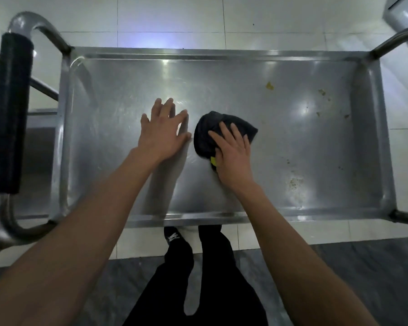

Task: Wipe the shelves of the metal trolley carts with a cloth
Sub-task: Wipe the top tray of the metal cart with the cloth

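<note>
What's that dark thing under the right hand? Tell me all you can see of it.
It is a cloth, dark grey or black, soft and bunched into a rounded wad, with a small yellow patch at its near edge. It lies on the metal shelf, near the middle. The right hand presses it down, fingers spread flat.

right hand (231, 158) presses dark cloth (222, 128) on trolley shelf (245, 184) | left hand (161, 132) flat beside it
</note>
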Motion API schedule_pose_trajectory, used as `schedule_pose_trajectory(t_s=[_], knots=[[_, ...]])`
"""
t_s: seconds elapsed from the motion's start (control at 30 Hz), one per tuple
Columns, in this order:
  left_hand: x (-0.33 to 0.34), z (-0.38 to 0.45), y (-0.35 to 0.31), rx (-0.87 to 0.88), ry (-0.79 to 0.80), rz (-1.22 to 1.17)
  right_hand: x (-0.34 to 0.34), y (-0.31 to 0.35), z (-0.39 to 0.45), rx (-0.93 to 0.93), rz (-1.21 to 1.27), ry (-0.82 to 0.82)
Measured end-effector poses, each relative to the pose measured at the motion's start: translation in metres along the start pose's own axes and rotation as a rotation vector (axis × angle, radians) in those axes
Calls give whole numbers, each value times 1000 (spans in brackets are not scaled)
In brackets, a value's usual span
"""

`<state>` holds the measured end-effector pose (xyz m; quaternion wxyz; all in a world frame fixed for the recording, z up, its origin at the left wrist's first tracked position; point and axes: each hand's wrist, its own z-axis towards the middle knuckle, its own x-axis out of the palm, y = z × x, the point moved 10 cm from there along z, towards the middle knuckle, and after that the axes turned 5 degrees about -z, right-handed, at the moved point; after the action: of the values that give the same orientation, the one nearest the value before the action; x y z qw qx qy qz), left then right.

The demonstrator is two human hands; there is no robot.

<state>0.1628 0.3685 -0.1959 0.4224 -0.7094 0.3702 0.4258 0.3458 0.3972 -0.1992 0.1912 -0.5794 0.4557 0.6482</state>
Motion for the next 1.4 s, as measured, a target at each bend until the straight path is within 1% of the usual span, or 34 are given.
schedule_pose_trajectory(t_s=[0.23,0.43,0.53,0.67,0.83,1.2,1.4], knots=[[9,-72,23,-4,58,48,17,11,-82,34,3,20],[12,-83,34,-5,88,7,26,24,-143,35,5,27],[11,-84,34,2,77,35,28,28,-156,40,18,39],[14,-84,34,7,70,44,28,32,-149,62,-11,28],[17,-80,33,12,86,55,25,36,-102,75,-45,5],[18,-74,35,0,116,81,12,48,94,36,-69,93],[14,-67,38,-33,126,52,6,59,172,14,-52,112]])
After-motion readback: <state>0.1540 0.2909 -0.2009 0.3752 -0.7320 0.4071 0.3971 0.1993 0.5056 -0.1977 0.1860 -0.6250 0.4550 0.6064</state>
